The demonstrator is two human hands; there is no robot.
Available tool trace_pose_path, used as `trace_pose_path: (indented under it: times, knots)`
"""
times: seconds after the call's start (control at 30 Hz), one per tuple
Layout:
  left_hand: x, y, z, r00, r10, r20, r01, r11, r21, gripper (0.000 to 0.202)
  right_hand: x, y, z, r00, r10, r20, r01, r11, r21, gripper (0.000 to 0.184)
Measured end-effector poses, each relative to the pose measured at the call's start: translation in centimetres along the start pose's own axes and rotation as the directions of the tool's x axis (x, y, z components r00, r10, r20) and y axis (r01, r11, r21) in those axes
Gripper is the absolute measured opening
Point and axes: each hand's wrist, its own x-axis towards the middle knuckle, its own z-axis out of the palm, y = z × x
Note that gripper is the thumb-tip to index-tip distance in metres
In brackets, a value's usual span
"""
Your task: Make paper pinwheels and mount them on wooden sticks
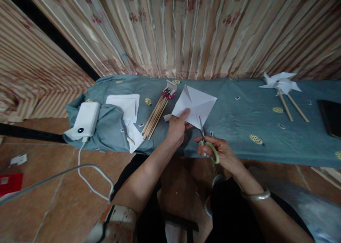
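My left hand (178, 127) grips a creased white paper square (198, 103) by its near left edge, thumb on top. In my right hand (220, 150) is a pair of scissors (214, 154) with pale green handles. Their blades meet the paper's near corner. A slit shows at its far left corner. Left of the paper lies a bundle of wooden sticks (156, 117). Behind the sticks stands a small open red box (169, 91) holding small metal pieces, perhaps pins. Two white paper pinwheels (283, 82) on sticks lie at the right.
A grey-green cloth (234, 119) covers the narrow table. On its left are paper sheets (124, 106) and a white power bank (86, 119) with a cable (80, 158) hanging down. A dark flat device (330, 117) lies at the right end. Curtains (170, 33) hang behind.
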Motion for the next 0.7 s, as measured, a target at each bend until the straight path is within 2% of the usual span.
trace_pose_path:
  times: [0.13,0.37,0.53,0.7]
  knots:
    - [0.16,-0.15,-0.12,1.000,0.008,-0.002,-0.008,1.000,-0.004,0.023,0.08,0.00,0.07,1.000,-0.001,-0.003,0.001,1.000,0.017,0.048]
    - [0.05,-0.02,-0.17,1.000,0.012,-0.009,-0.012,1.000,0.005,0.023,0.09,-0.26,0.31,0.999,0.034,-0.028,-0.034,0.999,0.005,0.049]
    - [-0.08,0.27,-0.19,1.000,0.011,-0.002,-0.011,1.000,-0.010,0.021,0.20,0.07,0.46,0.997,0.054,-0.054,-0.051,0.997,0.059,0.048]
    - [-0.26,0.04,-0.12,1.000,-0.005,-0.018,0.005,1.000,0.021,0.018,0.20,-0.09,0.61,0.998,0.036,-0.059,-0.033,0.998,0.051,0.048]
